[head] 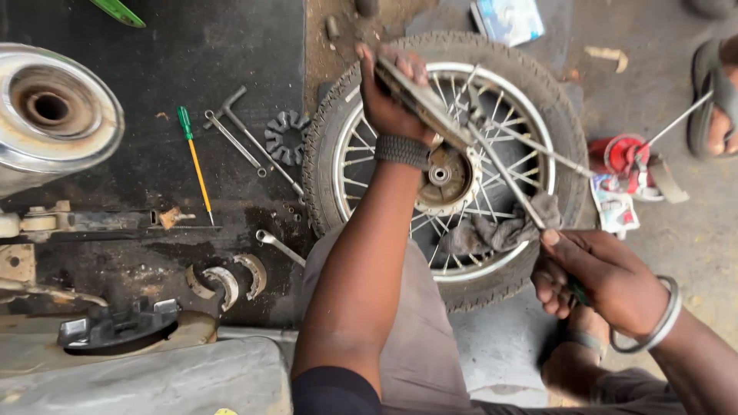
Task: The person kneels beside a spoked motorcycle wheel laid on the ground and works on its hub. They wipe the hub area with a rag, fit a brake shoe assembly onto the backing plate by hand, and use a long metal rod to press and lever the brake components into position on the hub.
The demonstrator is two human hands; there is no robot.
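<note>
left hand (392, 100): fingers gripped flat grey metal bar (423, 104) over spoked black-tyred wheel (446, 165).
right hand (603, 280): fingers closed on thin steel rod (507, 173).
progress: wheel lay off the bike, hub (442, 177) unfinished.

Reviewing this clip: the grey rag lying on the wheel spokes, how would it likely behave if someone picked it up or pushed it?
The grey rag is crumpled and sags over the spokes of the wheel, so it is probably floppy and would droop when lifted. It looks thin, so likely light. Pushed, it would probably bunch or snag on the spokes rather than slide or roll.
</note>
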